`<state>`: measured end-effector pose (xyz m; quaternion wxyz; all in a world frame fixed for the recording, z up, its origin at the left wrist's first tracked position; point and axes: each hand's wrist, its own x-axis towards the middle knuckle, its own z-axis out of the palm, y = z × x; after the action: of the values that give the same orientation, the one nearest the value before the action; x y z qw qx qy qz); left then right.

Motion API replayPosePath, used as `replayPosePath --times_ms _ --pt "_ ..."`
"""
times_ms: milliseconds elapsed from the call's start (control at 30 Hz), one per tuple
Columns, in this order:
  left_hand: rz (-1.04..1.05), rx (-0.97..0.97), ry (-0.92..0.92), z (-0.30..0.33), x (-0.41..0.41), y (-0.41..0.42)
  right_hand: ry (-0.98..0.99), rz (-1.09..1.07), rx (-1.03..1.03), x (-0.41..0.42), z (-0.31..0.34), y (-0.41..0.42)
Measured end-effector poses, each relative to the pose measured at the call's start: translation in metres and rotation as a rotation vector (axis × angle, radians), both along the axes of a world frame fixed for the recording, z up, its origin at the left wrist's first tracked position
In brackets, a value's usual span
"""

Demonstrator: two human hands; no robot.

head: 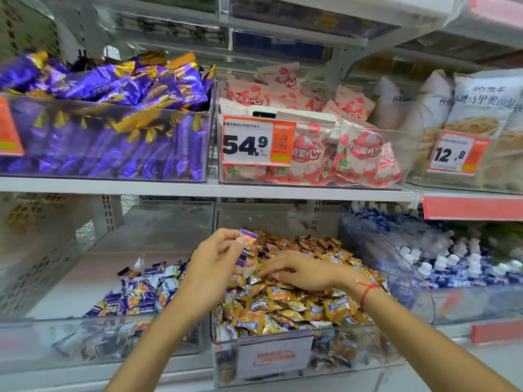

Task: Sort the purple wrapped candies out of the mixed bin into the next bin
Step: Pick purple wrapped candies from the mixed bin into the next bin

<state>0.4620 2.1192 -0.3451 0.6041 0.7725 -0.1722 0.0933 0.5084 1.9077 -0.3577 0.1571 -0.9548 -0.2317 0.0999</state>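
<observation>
Purple-wrapped candy (245, 246) pinched between thumb and fingertips of left hand (218, 261), held upright above the left rear part of the mixed bin (263, 355), close to the wall shared with the next bin (119, 343). Right hand (300, 271) laid palm-down on the heap of orange candies (297, 304), fingers straight and spread toward the left, gripping nothing. Red string bracelet (366, 292) tied round the right wrist.

Mixed bin: clear plastic, seated on the lower shelf, centre position, front wall fitted with a white label holder (273, 359). Contents mostly orange wrappers, with a few purple ones near the front-left corner.

Next bin: clear plastic, touching the left wall of the mixed bin. Pile of purple candies (141, 292) gathered against its right wall and front; rear and left portions bare.

Blue-and-white packets (452, 267) in the bin at the right end of the lower shelf.

Upper shelf (198, 188), left to right: large purple-and-gold packs (113, 89); pink strawberry packs (339, 148) behind an orange price tag (257, 144) marked 54.9; pale bags (475, 108) with a tag marked 12.8.
</observation>
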Motion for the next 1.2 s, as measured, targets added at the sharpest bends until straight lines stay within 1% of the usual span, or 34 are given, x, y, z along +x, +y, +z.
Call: replayPosePath --times_ms 100,233,333,400,433,467,500,533,633,667,733,867,933,967,1000,1033,1100,1133,1167,1200 --pt "0.002 0.047 -0.019 -0.001 -0.007 -0.002 0.094 0.056 0.054 -0.029 0.012 -0.008" --pt "-0.004 0.085 -0.067 -0.004 -0.019 -0.001 0.099 0.033 0.127 -0.054 0.027 -0.021" --pt "0.039 0.097 -0.095 -0.007 -0.023 0.002 0.149 -0.023 0.273 -0.063 0.039 -0.031" --pt "0.067 0.087 -0.107 -0.009 -0.023 0.004 0.059 -0.128 0.435 -0.062 0.043 -0.038" --pt "0.081 0.1 -0.115 -0.009 -0.023 0.005 -0.033 -0.216 0.504 -0.058 0.042 -0.041" --pt "0.093 0.123 -0.121 -0.009 -0.024 0.004 -0.133 -0.31 0.527 -0.055 0.039 -0.043" --pt "0.104 0.15 -0.123 -0.011 -0.023 0.004 -0.204 -0.386 0.487 -0.051 0.035 -0.045" --pt "0.11 0.176 -0.123 -0.011 -0.023 0.004 -0.22 -0.442 0.407 -0.046 0.028 -0.047" --pt "0.111 0.238 -0.128 -0.013 -0.022 0.003 -0.07 -0.485 0.119 -0.037 -0.002 -0.039" --pt "0.102 0.236 -0.133 -0.012 -0.022 0.002 -0.093 -0.479 0.054 -0.035 -0.009 -0.036" --pt "0.077 0.177 -0.139 -0.009 -0.023 -0.002 -0.238 -0.487 0.059 -0.034 -0.013 -0.031" --pt "0.005 -0.008 -0.079 -0.004 -0.027 -0.014 -0.418 -0.533 0.17 -0.037 -0.01 -0.031" --pt "-0.028 -0.027 -0.003 -0.003 -0.026 -0.02 -0.413 -0.505 0.377 -0.045 -0.001 -0.029" --pt "-0.038 -0.021 0.032 -0.003 -0.027 -0.023 -0.376 -0.474 0.507 -0.049 0.006 -0.025" --pt "-0.034 -0.001 0.047 -0.005 -0.027 -0.026 -0.337 -0.439 0.594 -0.055 0.012 -0.021" --pt "-0.001 0.047 0.015 -0.007 -0.027 -0.029 -0.322 -0.407 0.634 -0.059 0.017 -0.017" --pt "0.125 0.221 -0.158 -0.008 -0.028 -0.03 -0.313 -0.393 0.638 -0.066 0.022 -0.012" --pt "0.176 0.298 -0.24 -0.008 -0.03 -0.031 -0.278 -0.393 0.672 -0.068 0.023 -0.01" --pt "0.199 0.335 -0.289 -0.007 -0.031 -0.03 -0.204 -0.376 0.745 -0.071 0.025 -0.008" --pt "0.2 0.339 -0.301 -0.006 -0.031 -0.03 -0.107 -0.344 0.818 -0.073 0.026 -0.006"
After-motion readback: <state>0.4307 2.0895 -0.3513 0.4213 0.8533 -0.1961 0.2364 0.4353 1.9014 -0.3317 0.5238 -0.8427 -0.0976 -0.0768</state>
